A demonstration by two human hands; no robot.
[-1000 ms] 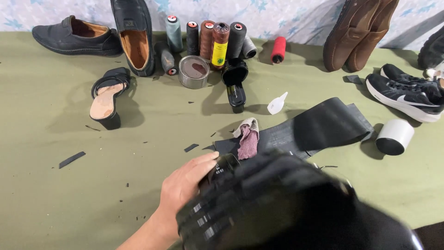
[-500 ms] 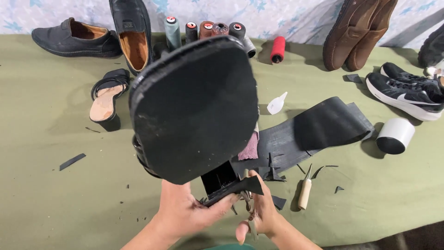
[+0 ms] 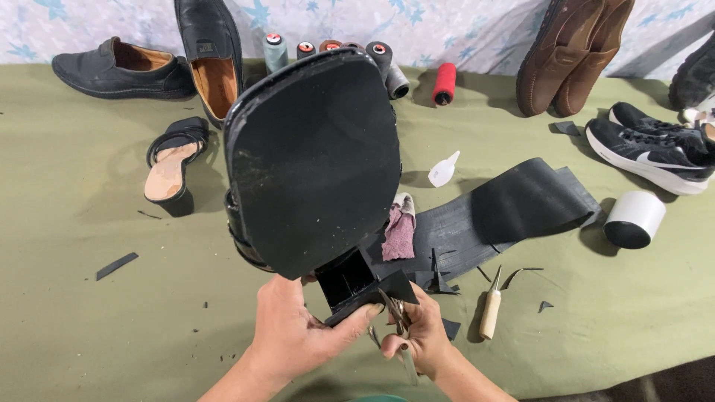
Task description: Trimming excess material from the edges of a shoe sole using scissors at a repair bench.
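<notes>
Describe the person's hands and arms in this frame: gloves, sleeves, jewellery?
Both are bare. The left hand and the right hand show no gloves, rings or watch, and nothing is worn on the wrists. The forearms are uncovered down to the bottom edge of the picture, with no sleeve in view. Fingernails look short and unpainted.

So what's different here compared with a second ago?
The black shoe was turned over: a second ago it lay low under the left hand, now its sole stands upright facing the camera, with the left hand gripping the heel end. The right hand has come into view at the heel, holding scissors. The thread spools, sandal, rubber sheet and awl stayed put.
</notes>
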